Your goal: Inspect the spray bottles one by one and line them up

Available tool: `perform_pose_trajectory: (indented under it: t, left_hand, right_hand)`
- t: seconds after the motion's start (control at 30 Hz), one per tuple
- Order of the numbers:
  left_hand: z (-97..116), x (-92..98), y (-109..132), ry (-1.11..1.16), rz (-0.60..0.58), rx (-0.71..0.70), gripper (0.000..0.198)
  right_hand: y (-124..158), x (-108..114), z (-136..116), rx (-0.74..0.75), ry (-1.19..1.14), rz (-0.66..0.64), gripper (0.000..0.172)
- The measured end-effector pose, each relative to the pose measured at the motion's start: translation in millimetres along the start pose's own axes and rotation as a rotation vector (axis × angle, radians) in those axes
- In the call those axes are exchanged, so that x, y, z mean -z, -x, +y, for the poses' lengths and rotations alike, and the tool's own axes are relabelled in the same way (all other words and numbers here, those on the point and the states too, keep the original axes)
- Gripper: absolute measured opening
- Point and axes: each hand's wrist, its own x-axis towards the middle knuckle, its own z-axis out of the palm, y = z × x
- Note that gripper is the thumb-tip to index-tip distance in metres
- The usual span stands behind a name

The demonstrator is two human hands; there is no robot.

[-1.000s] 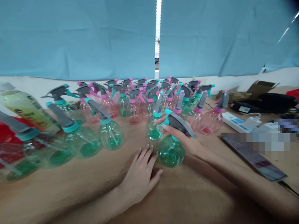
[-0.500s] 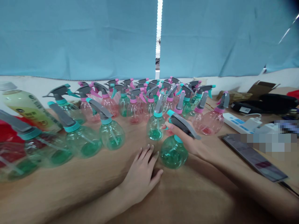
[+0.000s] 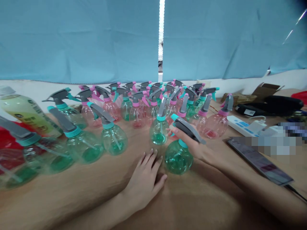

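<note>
My right hand is closed around the neck and trigger of a green spray bottle with a grey and teal head. That bottle is upright at the middle of the wooden table. Palm down on the tabletop lies my left hand, fingers stretched out, just left of the held bottle and holding nothing. Behind both hands stands another green spray bottle. To the left is a row of green spray bottles, and a pink spray bottle stands to the right.
Several pink and green spray bottles crowd the back of the table below a blue curtain. A large labelled bottle is at far left. On the right lie a phone, a white power strip and a black case.
The view has shifted very slightly, so the background sits a little further left. Both hands and the held spray bottle keep nearly the same place.
</note>
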Motion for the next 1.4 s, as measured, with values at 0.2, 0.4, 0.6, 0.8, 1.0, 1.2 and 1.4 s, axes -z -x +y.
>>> perform_pose_trajectory:
  t: [0.2,0.4,0.6,0.8,1.0,1.2,1.4]
  left_hand:
    - [1,1.6,-1,-0.005,-0.018,0.0,0.049]
    - [1,3.5,-1,-0.023,-0.044,-0.006,0.05]
    - [0,3.4,-2,-0.028,-0.04,-0.013,0.049]
    - [0,0.8,-1,-0.027,-0.013,-0.022,0.048]
    - [0,0.5,-1,-0.02,-0.018,-0.018,0.049]
    - [0,1.8,-2,-0.039,-0.039,-0.016,0.05]
    - [0,0.0,-2,-0.05,-0.024,-0.022,0.049]
  right_hand:
    - [2,0,-1,0.017,-0.089,-0.047,0.015]
    - [2,-1,3,0.016,-0.111,-0.032,0.016]
    - [3,-1,6,-0.003,-0.126,-0.034,0.019]
    - [3,-1,5,-0.003,-0.14,-0.031,0.02]
    - [3,-2,8,0.004,-0.181,-0.036,0.024]
    - [3,-2,10,0.008,-0.182,-0.035,0.022]
    - [4,-2,11,0.021,-0.17,-0.03,0.024]
